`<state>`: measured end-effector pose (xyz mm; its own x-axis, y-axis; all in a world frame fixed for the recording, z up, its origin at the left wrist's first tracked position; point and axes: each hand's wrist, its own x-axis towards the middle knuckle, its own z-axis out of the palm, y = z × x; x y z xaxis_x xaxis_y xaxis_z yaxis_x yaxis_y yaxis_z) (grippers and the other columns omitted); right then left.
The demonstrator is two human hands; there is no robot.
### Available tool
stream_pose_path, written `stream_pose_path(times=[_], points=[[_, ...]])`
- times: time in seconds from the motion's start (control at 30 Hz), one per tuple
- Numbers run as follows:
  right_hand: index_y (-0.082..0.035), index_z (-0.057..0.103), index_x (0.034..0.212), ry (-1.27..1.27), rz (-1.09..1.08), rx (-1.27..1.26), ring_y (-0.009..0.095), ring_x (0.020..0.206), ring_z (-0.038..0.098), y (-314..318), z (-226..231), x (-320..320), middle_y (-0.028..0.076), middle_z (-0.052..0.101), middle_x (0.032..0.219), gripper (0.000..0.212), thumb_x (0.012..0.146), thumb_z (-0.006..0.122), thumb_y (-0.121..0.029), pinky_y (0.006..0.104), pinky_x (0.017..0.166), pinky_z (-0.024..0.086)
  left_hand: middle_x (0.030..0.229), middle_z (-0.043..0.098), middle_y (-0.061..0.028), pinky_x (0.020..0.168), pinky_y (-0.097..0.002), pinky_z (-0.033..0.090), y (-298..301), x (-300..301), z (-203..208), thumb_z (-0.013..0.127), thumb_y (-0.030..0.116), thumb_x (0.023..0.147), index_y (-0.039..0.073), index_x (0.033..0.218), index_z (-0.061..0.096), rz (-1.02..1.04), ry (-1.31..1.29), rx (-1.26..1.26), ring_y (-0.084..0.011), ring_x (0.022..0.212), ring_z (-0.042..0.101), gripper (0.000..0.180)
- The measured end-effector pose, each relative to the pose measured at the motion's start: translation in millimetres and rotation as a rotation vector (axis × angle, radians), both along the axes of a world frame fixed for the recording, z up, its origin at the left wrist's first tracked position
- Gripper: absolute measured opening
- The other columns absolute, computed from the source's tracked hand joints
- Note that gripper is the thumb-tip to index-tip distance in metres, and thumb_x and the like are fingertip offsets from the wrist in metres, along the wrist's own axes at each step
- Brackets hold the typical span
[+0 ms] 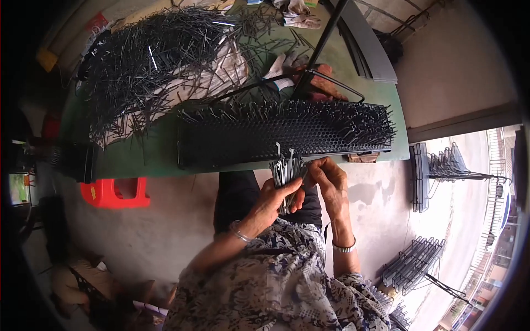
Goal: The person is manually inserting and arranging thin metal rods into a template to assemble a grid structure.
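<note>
Head view, frame centre: your left hand (274, 198) clenches a bundle of metal pins (285, 172) just below the perforated black rack (287, 135) on the desk (160, 154); your right hand (327, 179) fingers pinch one pin. Loosen that grip and the bundle could spill onto your lap.

table: green top (160, 157), front edge bowed by the lens
12 o'clock: work gloves (301, 21), kinda crumpled
10 o'clock: huge messy pile of thin dark metal pins (149, 60) on pale sheeting (218, 77)
center: long black perforated tray (281, 135) bristling with upright pins
1 o'clock: flat dark strips (367, 41) stacked near the corner
</note>
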<state>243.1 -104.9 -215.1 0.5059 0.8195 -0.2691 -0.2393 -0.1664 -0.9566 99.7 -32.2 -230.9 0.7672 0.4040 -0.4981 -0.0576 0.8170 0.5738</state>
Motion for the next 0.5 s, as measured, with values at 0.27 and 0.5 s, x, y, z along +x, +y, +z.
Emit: stream_pose_path(times=[0.27, 0.5], points=[[-0.001, 0.054, 0.091, -0.002, -0.012, 0.015, 0.008, 0.063, 0.047, -8.6, -6.5, -1.4, 0.001, 0.054, 0.074, 0.011, 0.099, 0.053, -0.009, 0.0223, 0.060, 0.041, 0.066, 0.061, -0.0053, 0.050, -0.0258, 0.044, -10.4, 1.8, 0.9, 0.060, 0.025, 0.094, 0.002, 0.086, 0.063, -0.009, 0.028, 0.120, -0.0131, 0.054, 0.056, 0.024], [0.000, 0.055, 0.098, -0.321, -0.127, 0.023, 0.007, 0.064, 0.051, -10.4, 5.4, 4.7, 0.004, 0.061, 0.079, 0.005, 0.097, 0.055, -0.004, 0.0213, 0.059, 0.043, 0.067, 0.059, -0.0057, 0.052, -0.0279, 0.046, -8.2, 3.2, 10.2, 0.063, 0.027, 0.094, 0.002, 0.093, 0.060, 0.073, 0.140, 0.014, -0.0147, 0.054, 0.056, 0.025]])
